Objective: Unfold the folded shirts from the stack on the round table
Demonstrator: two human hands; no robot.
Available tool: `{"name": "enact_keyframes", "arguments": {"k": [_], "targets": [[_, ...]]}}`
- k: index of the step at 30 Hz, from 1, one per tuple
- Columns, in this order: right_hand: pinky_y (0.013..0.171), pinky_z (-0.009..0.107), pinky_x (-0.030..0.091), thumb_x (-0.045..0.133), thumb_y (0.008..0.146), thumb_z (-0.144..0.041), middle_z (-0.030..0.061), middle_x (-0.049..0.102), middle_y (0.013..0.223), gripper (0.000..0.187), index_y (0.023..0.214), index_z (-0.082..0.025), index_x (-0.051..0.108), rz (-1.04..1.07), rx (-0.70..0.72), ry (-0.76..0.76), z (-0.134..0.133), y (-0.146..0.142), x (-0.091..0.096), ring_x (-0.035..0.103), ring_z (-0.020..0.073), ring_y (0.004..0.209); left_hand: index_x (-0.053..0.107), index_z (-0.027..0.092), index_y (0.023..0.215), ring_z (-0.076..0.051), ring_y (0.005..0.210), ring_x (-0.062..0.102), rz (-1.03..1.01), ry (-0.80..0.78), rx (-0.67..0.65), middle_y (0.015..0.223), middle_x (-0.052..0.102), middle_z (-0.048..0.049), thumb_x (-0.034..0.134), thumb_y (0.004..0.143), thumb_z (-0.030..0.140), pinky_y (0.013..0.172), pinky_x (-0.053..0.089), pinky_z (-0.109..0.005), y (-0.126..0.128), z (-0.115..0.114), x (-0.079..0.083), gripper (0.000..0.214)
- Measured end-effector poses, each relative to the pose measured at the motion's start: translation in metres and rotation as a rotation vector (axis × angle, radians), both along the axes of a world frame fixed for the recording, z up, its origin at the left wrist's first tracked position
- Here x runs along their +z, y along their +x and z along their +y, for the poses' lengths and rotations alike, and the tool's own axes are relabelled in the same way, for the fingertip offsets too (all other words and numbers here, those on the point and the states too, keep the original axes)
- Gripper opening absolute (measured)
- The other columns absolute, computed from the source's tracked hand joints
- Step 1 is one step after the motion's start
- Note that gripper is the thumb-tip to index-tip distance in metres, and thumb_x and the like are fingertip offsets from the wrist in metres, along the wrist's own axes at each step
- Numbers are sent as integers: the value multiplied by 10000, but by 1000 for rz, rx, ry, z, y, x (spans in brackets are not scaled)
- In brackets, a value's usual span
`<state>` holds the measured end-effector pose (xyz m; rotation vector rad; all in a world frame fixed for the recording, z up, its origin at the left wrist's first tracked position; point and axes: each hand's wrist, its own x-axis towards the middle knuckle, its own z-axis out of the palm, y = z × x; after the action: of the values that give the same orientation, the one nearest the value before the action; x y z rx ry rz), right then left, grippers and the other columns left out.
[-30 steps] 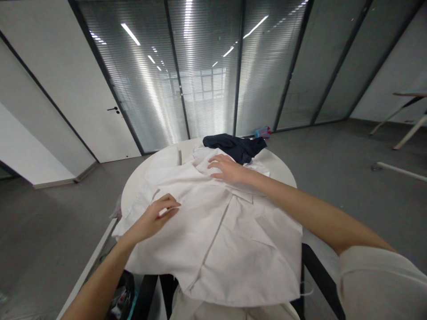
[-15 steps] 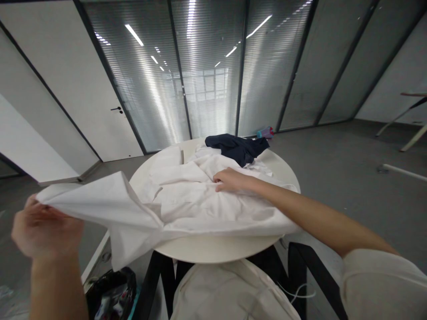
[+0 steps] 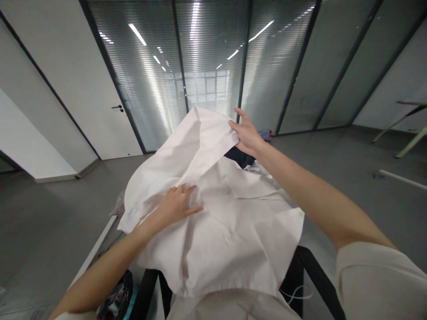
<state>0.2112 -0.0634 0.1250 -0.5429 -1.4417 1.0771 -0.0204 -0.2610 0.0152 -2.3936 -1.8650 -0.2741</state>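
Observation:
A large white garment (image 3: 230,222) is spread over the round table, hiding its top and hanging over the near edge. Its exact kind does not show. My left hand (image 3: 178,205) rests on the fabric left of the middle, fingers apart and gripping nothing. At the far side, my right hand (image 3: 247,135) pinches a raised fold of the same cloth between thumb and fingers. Part of a dark navy cloth (image 3: 240,156) shows beneath and behind the lifted fold, just below my right hand.
Black chair armrests (image 3: 315,275) flank my lap. A bin with a black liner (image 3: 117,295) stands on the floor at lower left. Beyond the table runs a glass partition (image 3: 210,66) with blinds. A colourful object (image 3: 267,135) lies by its foot.
My left hand has come in from far left, released the cloth and settled on it. My right hand has moved up and away, raising a fold. The garment now covers the table and its near edge.

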Motion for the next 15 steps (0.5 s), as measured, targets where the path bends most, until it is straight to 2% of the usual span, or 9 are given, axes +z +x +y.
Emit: {"name": "enact_keyframes", "arguments": {"k": [2, 4, 8, 12, 15], "targets": [[745, 342, 583, 643, 895, -444, -21, 665, 973, 455, 1293, -288, 489, -41, -25, 17, 1, 3, -1, 675, 158, 810, 514, 233, 1468, -422, 1299, 529, 76, -101, -32, 1482, 472, -208, 678, 842, 637, 1046, 451, -564, 11, 16, -13, 763], [803, 382, 593, 622, 890, -428, 21, 689, 1072, 501, 1346, -263, 497, -124, -59, 43, 1, 8, -2, 692, 193, 894, 571, 247, 1406, -416, 1317, 515, 96, -132, -73, 1490, 462, -201, 627, 911, 575, 1034, 456, -569, 14, 28, -24, 596], [934, 458, 572, 568, 899, -465, 75, 666, 1289, 565, 1416, -247, 498, -266, -150, 135, 1, 20, -2, 668, 255, 1112, 657, 212, 1186, -353, 1261, 552, 54, 19, -170, 1403, 528, -170, 525, 1001, 328, 1008, 473, -525, 10, 34, -34, 255], [985, 494, 532, 487, 948, -598, 91, 645, 1343, 607, 1439, -241, 502, -274, -300, 282, 13, 44, 6, 614, 276, 1233, 616, 211, 1106, -293, 1088, 621, -112, 211, -174, 1214, 615, -122, 459, 1014, 288, 920, 507, -451, 6, 16, -21, 197], [1038, 514, 488, 482, 945, -640, 114, 667, 1312, 615, 1365, -206, 599, -298, -465, 360, 16, 68, 11, 590, 294, 1265, 577, 218, 1015, -262, 977, 625, -369, 506, -123, 1066, 624, -90, 459, 1000, 329, 864, 507, -409, -5, -2, 2, 163]]}}
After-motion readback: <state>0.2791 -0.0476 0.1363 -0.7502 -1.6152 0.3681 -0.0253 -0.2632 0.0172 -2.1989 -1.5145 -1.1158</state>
